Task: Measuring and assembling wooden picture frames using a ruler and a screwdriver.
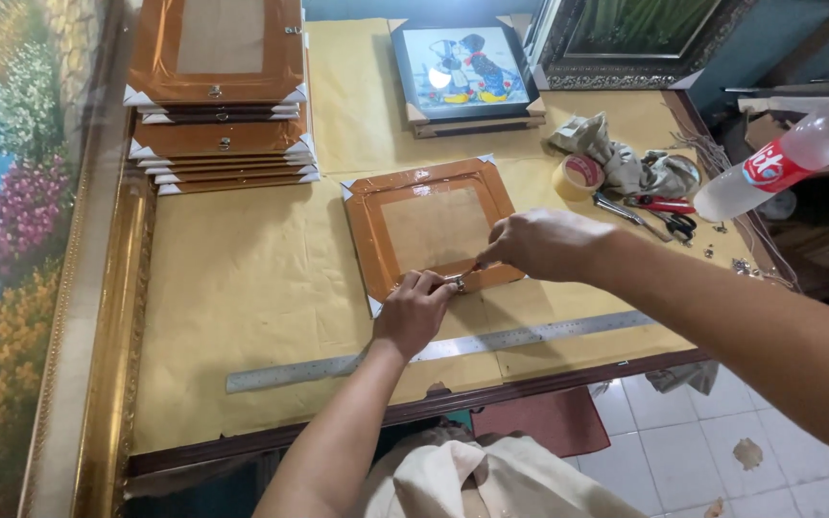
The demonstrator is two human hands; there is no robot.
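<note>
Nearest me, a long steel ruler [434,347] lies across the paper-covered table [242,288], just on my side of both hands. Beyond it, a picture frame [429,230] lies back-side up, taped in orange-brown with white corner guards, slightly turned on the table. Both my hands meet at the middle of its near edge. My left hand [414,309] comes up from below, forearm stretched forward, fingers curled narrow and pressing down on a small metal hanger [457,282] at that edge. My right hand [539,244] reaches in from the right, arm angled across the table corner, fingers pinched tight on something thin whose tip meets the hanger; I cannot tell what it is.

Farther right lie a roll of tape [580,175], crumpled cloth [626,158], red-handled pliers [659,203] and a clear plastic bottle [779,158]. At the far left stands a stack of finished frames [218,96]; far centre, a framed picture of two cartoon figures [462,72].
</note>
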